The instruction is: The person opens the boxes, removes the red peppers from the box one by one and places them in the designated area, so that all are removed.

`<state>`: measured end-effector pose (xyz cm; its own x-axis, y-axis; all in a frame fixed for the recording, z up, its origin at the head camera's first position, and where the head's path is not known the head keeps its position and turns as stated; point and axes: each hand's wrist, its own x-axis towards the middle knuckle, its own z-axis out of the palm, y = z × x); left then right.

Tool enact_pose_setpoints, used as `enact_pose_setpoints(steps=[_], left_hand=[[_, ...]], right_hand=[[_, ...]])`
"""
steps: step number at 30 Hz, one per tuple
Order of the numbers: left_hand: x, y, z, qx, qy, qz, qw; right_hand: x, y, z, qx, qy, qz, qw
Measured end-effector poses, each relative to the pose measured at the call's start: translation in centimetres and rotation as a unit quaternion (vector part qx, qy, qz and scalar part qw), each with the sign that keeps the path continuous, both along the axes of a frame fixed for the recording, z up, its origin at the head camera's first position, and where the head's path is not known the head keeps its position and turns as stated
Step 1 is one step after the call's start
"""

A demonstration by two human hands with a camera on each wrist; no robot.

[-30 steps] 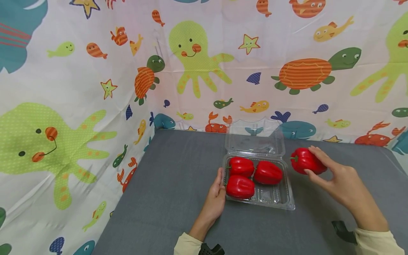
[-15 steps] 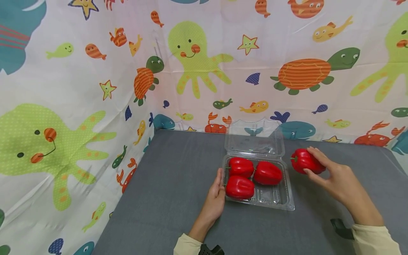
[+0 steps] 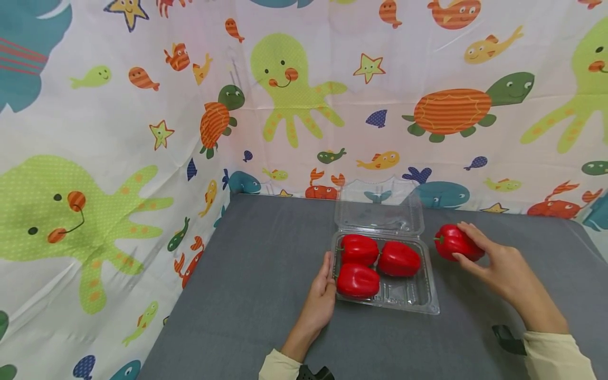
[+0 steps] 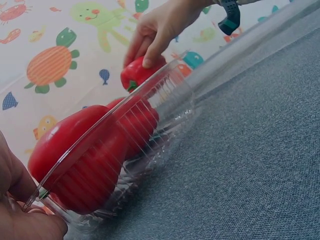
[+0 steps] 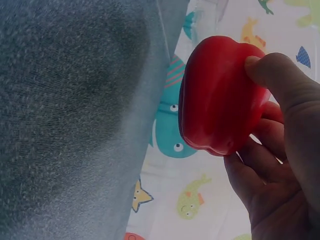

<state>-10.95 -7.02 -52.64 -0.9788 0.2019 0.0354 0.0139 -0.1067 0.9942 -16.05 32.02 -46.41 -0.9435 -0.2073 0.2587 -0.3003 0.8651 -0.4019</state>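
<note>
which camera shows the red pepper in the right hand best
The right wrist view: there the pepper is largest, gripped by the right hand. The head view shows it smaller, with its green stem; the left wrist view shows it beyond the clear container.

4 red bell peppers (image 3: 359,249) (image 3: 399,258) (image 3: 358,281) (image 3: 457,243), 1 clear hinged container (image 3: 404,293), 2 hands (image 3: 317,303) (image 3: 505,269), 1 grey tabletop (image 3: 237,274)

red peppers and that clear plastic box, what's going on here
A person's right hand grips a red pepper just to the right of a clear plastic container, outside it. The left hand holds the container's left edge. Three other red peppers lie inside, leaving the near right corner without one. The hinged lid stands open at the far side, on a grey-covered table.
</note>
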Motion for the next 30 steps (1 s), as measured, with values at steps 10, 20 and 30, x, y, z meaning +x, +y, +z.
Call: enact_pose_setpoints(steps=[10,20,30], left_hand=[[0.0,0.1,0.1,-0.003,-0.005,0.004,1.0],[0.0,0.1,0.1,-0.002,-0.004,0.0,1.0],[0.0,0.1,0.2,0.0,-0.007,0.001,1.0]], right_hand=[[-0.7,0.2,-1.0,0.012,0.005,0.008,1.0],[-1.2,0.3,-1.2,0.023,-0.01,0.011,1.0],[-1.7,0.5,-1.7,0.028,-0.039,0.006,0.999]])
